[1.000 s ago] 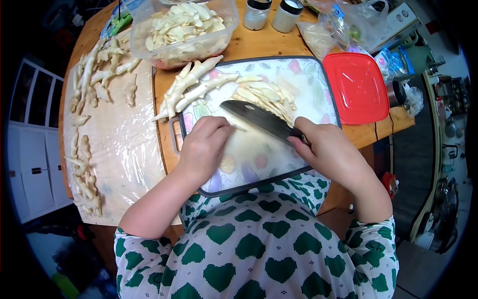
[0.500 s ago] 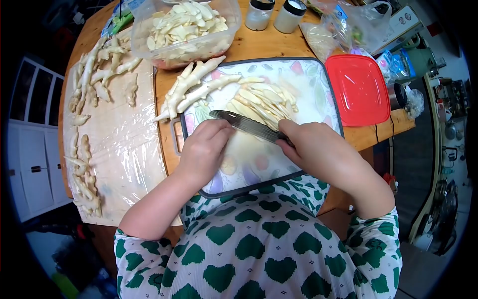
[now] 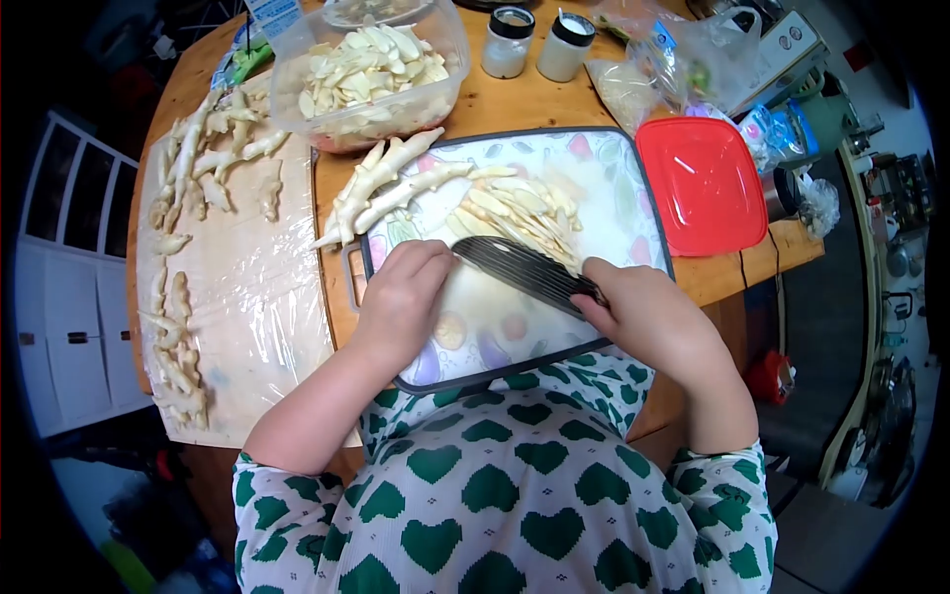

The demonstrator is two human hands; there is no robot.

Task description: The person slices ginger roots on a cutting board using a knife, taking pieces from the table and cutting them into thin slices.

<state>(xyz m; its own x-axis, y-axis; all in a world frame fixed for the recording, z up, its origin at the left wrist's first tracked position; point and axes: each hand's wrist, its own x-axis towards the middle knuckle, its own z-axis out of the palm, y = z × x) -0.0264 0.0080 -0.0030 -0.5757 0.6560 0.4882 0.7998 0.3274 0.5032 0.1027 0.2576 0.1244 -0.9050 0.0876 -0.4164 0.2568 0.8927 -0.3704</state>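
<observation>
My right hand (image 3: 638, 315) is closed round the handle of a dark knife (image 3: 520, 269). Its ridged blade slants up and left over the cutting board (image 3: 539, 342). The blade's tip comes close to the curled fingers of my left hand (image 3: 401, 302). Whatever those fingers hold, if anything, is hidden under them. Just beyond the knife lies a pile of pale ginger slices (image 3: 520, 210). Larger peeled ginger pieces (image 3: 381, 183) rest across the board's upper left corner.
A clear plastic tub (image 3: 371, 124) of slices stands behind the board. Several ginger roots (image 3: 183, 168) lie on a plastic-covered sheet (image 3: 262, 297) at the left. Two black-lidded jars (image 3: 508, 45) are at the back, and a red lid (image 3: 703, 188) lies at the right.
My right hand has moved slightly right and down with the knife. The blade has turned to show more of its flat side. My left hand stays almost in place.
</observation>
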